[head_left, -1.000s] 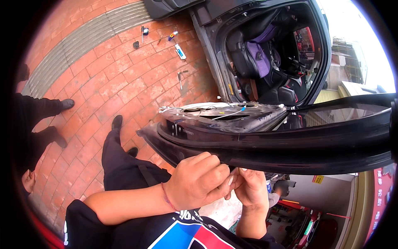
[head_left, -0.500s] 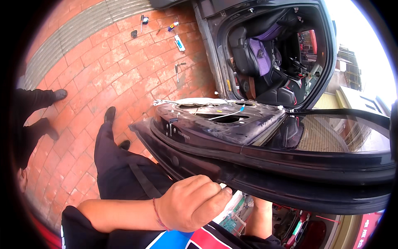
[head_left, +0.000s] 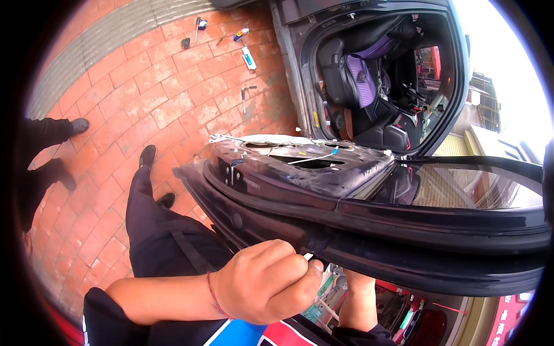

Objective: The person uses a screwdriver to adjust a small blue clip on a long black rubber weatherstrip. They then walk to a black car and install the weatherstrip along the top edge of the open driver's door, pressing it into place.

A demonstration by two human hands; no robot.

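Head view, left hand, pinching white piece

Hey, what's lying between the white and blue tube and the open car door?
In the head view, an L-shaped hand tool lies on the red paving between the white and blue tube and the open car door.

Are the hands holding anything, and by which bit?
The left hand seems to pinch a small white piece, with one end peeking out; the gripped part is covered. The right hand is hidden behind the car door, so I can't tell.
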